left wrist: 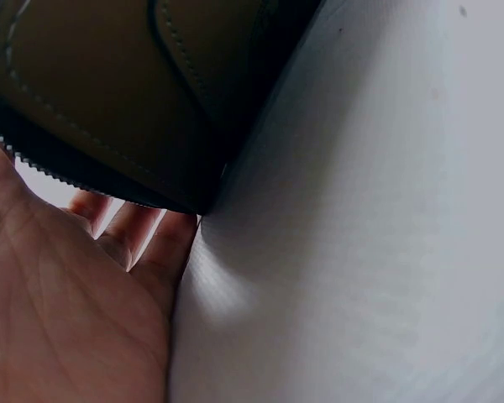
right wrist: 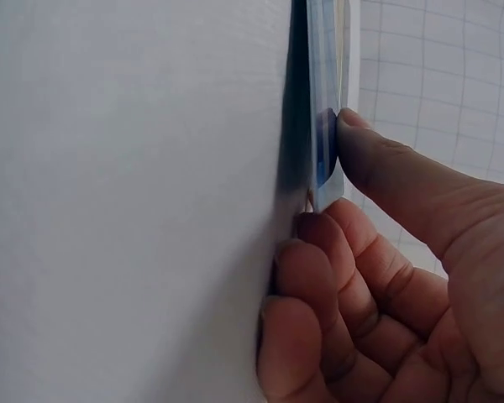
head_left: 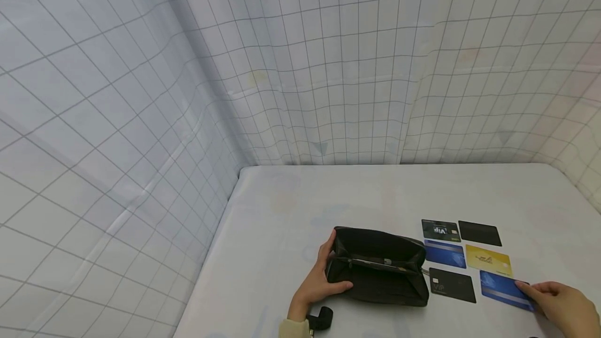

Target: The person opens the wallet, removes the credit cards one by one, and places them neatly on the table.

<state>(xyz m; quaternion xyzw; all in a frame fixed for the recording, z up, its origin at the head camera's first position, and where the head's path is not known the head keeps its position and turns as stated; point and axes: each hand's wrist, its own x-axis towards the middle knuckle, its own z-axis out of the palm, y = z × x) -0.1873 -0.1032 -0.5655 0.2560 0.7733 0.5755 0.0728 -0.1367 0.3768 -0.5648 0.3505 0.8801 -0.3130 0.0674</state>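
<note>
A black zip wallet [head_left: 380, 288] lies gaping on the white table, its inner pockets showing. My left hand [head_left: 316, 283] grips its left end, thumb along the front and fingers round the back. In the left wrist view, the fingers [left wrist: 164, 248] meet the wallet's zipped edge [left wrist: 92, 178]. Far to the right, my right hand [head_left: 565, 304] pinches the right end of a blue bank card [head_left: 502, 288] between thumb and fingers. Seen edge-on in the right wrist view, the card [right wrist: 325, 109] stands close along the table surface, with the other fingertips curled beneath.
Between wallet and right hand lie a VIP card [head_left: 441, 230], a plain black card [head_left: 480, 233], another blue card [head_left: 445, 253], a yellow card [head_left: 488, 260] and a dark VIP card [head_left: 452, 285]. Gridded white curtains [head_left: 328, 67] border the table [head_left: 263, 223].
</note>
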